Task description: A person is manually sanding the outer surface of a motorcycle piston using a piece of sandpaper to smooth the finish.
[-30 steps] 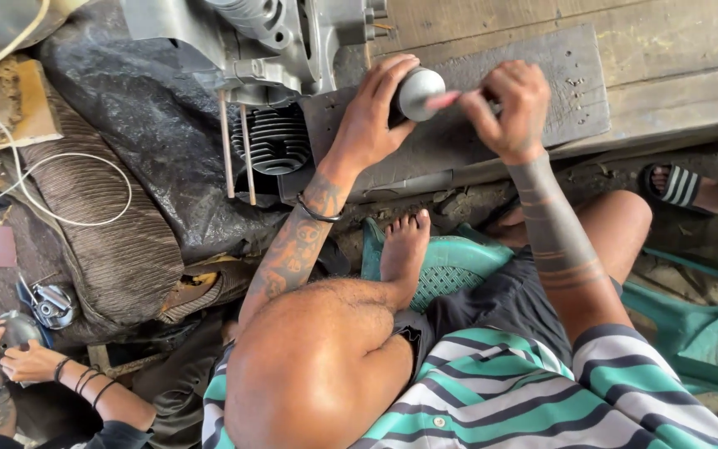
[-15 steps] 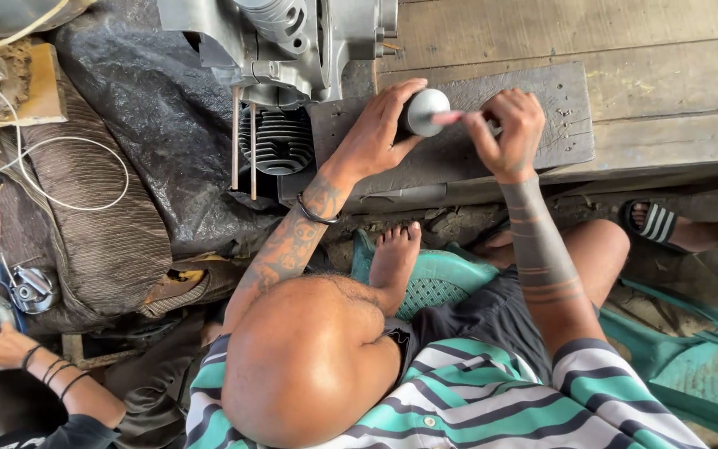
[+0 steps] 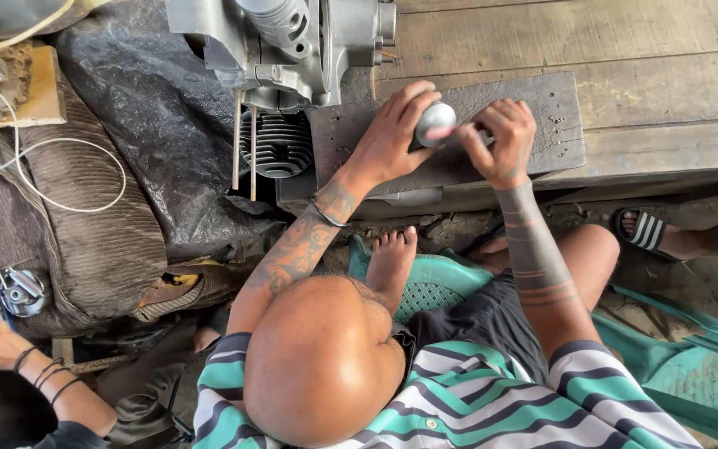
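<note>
piston (image 3: 435,121) was gripped in the left hand (image 3: 388,141) above the dark board (image 3: 558,125), steadied so a small pink tool (image 3: 457,131), pinched by the right hand (image 3: 504,137), could work its side.

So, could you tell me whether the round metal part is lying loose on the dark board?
No, the left hand holds the round metal part above the dark board.
</note>
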